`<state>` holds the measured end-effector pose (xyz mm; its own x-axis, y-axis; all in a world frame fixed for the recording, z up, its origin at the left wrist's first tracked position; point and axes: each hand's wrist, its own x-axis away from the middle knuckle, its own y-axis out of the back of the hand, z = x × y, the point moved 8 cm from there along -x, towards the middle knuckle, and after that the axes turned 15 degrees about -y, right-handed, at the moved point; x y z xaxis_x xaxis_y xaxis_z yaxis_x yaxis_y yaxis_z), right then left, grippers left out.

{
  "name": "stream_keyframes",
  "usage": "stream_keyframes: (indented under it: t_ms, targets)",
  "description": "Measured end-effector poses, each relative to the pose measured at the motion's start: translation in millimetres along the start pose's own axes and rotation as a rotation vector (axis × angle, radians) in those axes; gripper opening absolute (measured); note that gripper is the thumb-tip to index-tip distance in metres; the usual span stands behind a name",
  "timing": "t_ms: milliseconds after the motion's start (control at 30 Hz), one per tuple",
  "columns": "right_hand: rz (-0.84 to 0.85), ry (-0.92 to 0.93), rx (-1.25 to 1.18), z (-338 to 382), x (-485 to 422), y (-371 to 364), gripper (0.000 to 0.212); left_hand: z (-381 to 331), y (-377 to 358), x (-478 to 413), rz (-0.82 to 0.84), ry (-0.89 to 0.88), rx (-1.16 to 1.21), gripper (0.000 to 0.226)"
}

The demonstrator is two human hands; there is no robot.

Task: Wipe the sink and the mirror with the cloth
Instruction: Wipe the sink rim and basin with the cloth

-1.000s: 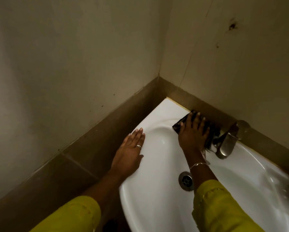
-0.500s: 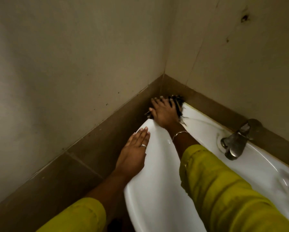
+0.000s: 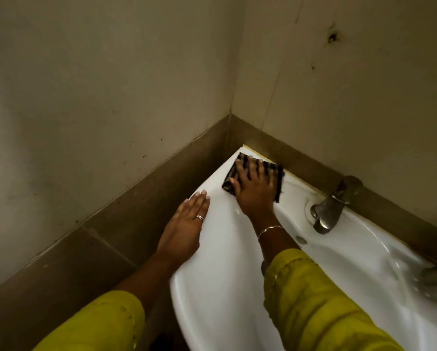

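Observation:
A white sink [image 3: 227, 262] fills the lower right, set into a wall corner. A dark striped cloth [image 3: 278, 173] lies flat on the sink's back left rim. My right hand [image 3: 254, 190] presses down on the cloth with fingers spread. My left hand [image 3: 187, 226], wearing a ring, rests flat and empty on the sink's left rim. Both arms wear yellow-green sleeves. No mirror is in view.
A metal tap [image 3: 330, 211] stands on the back rim, right of the cloth. An overflow hole [image 3: 301, 239] sits below it. Beige walls [image 3: 111, 84] with a brown tile band [image 3: 141, 203] close in on the left and back. A blurred object [image 3: 435, 282] sits at the right edge.
My right hand has slid the cloth from the sink's far corner back to the right along the rim. The left hand has stayed on the left rim.

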<state>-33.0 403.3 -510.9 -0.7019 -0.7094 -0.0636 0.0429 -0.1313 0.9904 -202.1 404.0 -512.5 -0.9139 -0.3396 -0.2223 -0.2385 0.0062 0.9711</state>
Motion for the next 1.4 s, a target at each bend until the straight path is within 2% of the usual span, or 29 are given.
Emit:
stream_keyframes:
  t_ms: [100,233,433,500,600,700,867,1033,1167,1400]
  targets:
    - [-0.009,-0.124,0.033,-42,11,1,0.062,0,1,0,-0.018,0.000,0.006,0.068]
    - [-0.136,-0.293,0.050,-82,41,7,0.061,2,-2,2,-0.017,0.020,-0.007,0.068]
    - [-0.115,-0.437,-0.008,-81,59,-1,0.059,5,-2,4,-0.034,0.059,-0.013,0.073]
    - [-0.082,-0.399,-0.025,-69,47,-2,0.063,5,-5,3,-0.006,0.062,-0.033,0.078]
    - [-0.089,-0.250,-0.023,-42,26,-3,0.065,5,-5,2,0.001,0.054,-0.052,0.082]
    - [-0.025,-0.105,0.012,-14,2,-4,0.069,4,-5,2,-0.001,0.053,-0.079,0.084]
    - [-0.047,0.020,-0.036,19,-27,0,0.071,4,-7,0,-0.011,0.052,-0.089,0.084]
    - [0.018,0.300,-0.038,30,-37,3,0.065,4,-5,2,-0.033,0.037,-0.054,0.077]
    - [-0.013,0.239,-0.041,18,-33,4,0.061,4,-2,2,-0.028,0.041,-0.025,0.070]
    - [-0.048,0.023,-0.001,-37,-6,4,0.065,4,-1,2,0.006,0.065,0.056,0.080]
